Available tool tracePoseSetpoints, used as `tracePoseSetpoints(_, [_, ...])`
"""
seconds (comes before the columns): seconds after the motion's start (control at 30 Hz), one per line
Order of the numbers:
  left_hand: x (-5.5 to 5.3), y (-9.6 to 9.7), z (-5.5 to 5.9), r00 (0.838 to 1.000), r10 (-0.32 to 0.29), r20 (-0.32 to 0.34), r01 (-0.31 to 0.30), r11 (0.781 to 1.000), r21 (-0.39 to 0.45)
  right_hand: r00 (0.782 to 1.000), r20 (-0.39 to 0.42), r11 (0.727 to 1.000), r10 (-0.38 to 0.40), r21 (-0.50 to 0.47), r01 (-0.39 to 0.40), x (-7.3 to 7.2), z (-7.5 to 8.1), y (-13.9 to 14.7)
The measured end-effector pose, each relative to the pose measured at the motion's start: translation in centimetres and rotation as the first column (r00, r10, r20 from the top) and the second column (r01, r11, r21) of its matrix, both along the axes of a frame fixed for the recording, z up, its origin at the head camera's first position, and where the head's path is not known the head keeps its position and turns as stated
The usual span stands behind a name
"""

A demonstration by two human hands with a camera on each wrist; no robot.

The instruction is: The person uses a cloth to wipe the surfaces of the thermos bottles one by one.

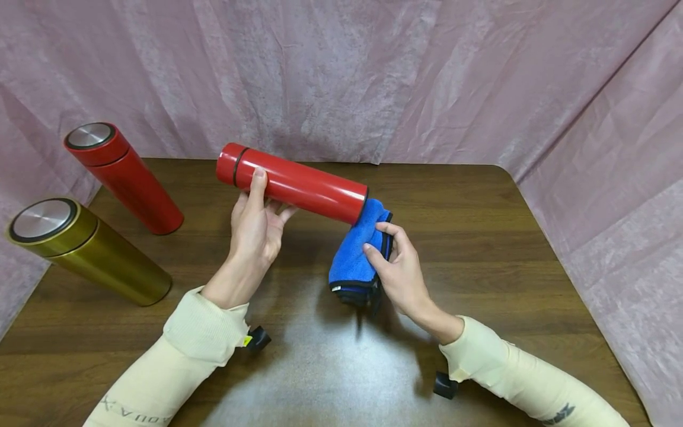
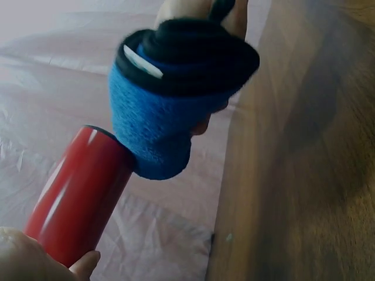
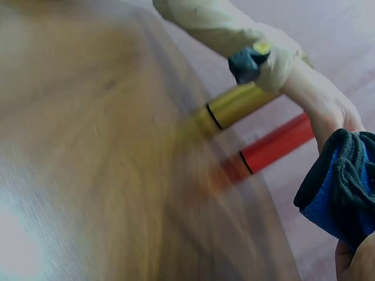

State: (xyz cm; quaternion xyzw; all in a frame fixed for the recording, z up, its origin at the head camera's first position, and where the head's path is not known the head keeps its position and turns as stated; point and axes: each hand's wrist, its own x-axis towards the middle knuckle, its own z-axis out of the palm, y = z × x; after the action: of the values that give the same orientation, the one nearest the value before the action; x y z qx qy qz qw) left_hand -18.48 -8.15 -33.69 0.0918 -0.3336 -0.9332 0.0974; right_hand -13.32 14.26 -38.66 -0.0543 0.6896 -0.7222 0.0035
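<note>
My left hand (image 1: pixel 256 231) grips a red thermos (image 1: pixel 306 184) near its capped end and holds it tilted above the table, its base to the right and lower than the cap. A folded blue cloth (image 1: pixel 354 255) with black edging is pinched between the thumb and fingers of my right hand (image 1: pixel 400 267). The cloth's upper end meets the base of the thermos. In the left wrist view the cloth (image 2: pixel 152 123) overlaps the thermos's base end (image 2: pixel 88 187). From the right wrist, the cloth (image 3: pixel 334 193) hides the held thermos.
A second red thermos (image 1: pixel 130 184) with a steel-topped lid stands at the table's left. In front of it stands a gold thermos (image 1: pixel 101 258). The brown wooden table (image 1: pixel 469 237) ends at pink curtains (image 1: pixel 331 83) behind and to the right.
</note>
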Motion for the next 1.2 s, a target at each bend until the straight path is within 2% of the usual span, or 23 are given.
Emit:
tracePoseSetpoints(0.13, [0.0,0.0,-0.1,1.000,0.017,-0.003,-0.017,1.000,-0.003,0.998,-0.054,1.000,0.014,0.003,-0.014,1.2,0.3,-0.2])
tracePoseSetpoints(0.27, [0.0,0.0,-0.1,1.000,0.025,0.018,-0.025,1.000,-0.005,0.978,-0.206,0.999,0.018,0.054,-0.007,1.7,0.1,-0.1])
tracePoseSetpoints(0.4, [0.1,0.0,-0.1,0.999,0.022,0.037,-0.022,1.000,-0.004,0.927,-0.374,0.993,0.023,0.115,0.022,1.5,-0.1,0.1])
tracePoseSetpoints(0.5, [0.1,0.0,-0.1,0.999,0.013,0.050,-0.013,1.000,-0.005,0.869,-0.495,0.978,0.010,0.186,0.094,1.0,-0.2,0.3])
tracePoseSetpoints(0.6, [0.1,0.0,-0.1,0.998,-0.004,0.067,0.005,1.000,-0.008,0.817,-0.577,0.954,-0.003,0.242,0.175,0.5,-0.1,0.5])
tracePoseSetpoints(0.7, [0.1,-0.1,-0.2,0.997,-0.018,0.076,0.020,1.000,-0.021,0.799,-0.601,0.947,-0.002,0.257,0.195,0.0,0.1,0.7])
tracePoseSetpoints(1.0, [0.1,-0.4,-0.3,0.999,-0.031,0.014,0.032,0.995,-0.097,0.828,-0.560,0.940,-0.027,0.268,0.211,-1.8,0.8,1.3])
tracePoseSetpoints(1.1, [0.3,-0.4,-0.2,0.999,-0.030,-0.013,0.028,0.991,-0.129,0.852,-0.522,0.933,-0.041,0.286,0.220,-2.4,0.8,1.4])
tracePoseSetpoints(1.2, [0.6,-0.4,-0.2,0.999,-0.025,-0.034,0.020,0.990,-0.138,0.891,-0.452,0.925,-0.053,0.314,0.214,-2.8,0.8,1.2])
